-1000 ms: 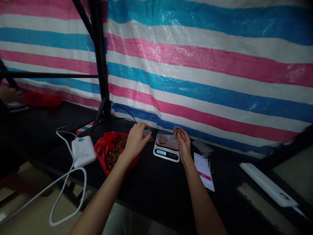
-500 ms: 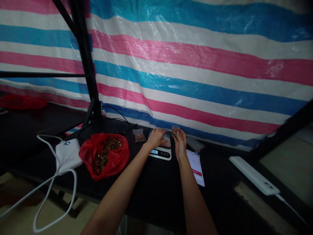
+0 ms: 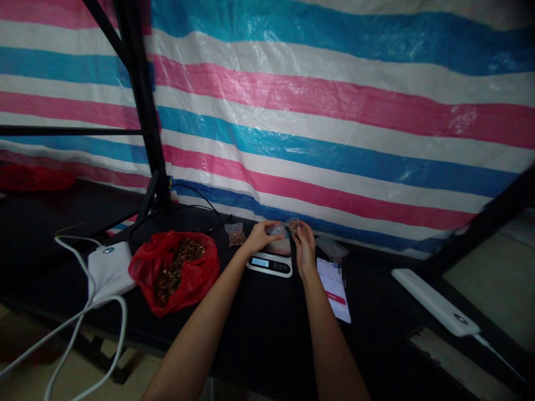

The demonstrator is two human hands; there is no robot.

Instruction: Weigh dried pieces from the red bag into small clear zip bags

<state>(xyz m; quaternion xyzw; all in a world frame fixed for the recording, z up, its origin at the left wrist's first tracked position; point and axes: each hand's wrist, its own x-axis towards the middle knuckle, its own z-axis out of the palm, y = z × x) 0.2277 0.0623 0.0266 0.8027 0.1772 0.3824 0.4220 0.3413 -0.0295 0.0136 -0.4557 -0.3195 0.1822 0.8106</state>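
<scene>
My left hand (image 3: 262, 236) is closed on a small clear plastic bag (image 3: 276, 229), held above the far part of a white digital scale (image 3: 270, 265). My right hand (image 3: 305, 243) grips a small clear cup (image 3: 293, 224), tilted toward the bag; brownish bits show inside it. The cup's rim is close to the bag's top, and I cannot tell whether they touch. Left of the scale lies a zip bag (image 3: 236, 234) filled with reddish-brown pieces. A red plastic bag (image 3: 209, 267), open at the top, holds many brown pieces.
A lit phone (image 3: 333, 292) and some clear plastic bags (image 3: 332, 247) lie right of my right hand. One white power bank (image 3: 111, 267) with a looped cable is at left, another white device (image 3: 437, 302) at right. A striped sheet (image 3: 317, 133) hangs behind.
My left hand has lifted a small clear bag off the scale area. My right hand has brought the cup left, tipping it toward that bag. The view has shifted slightly.
</scene>
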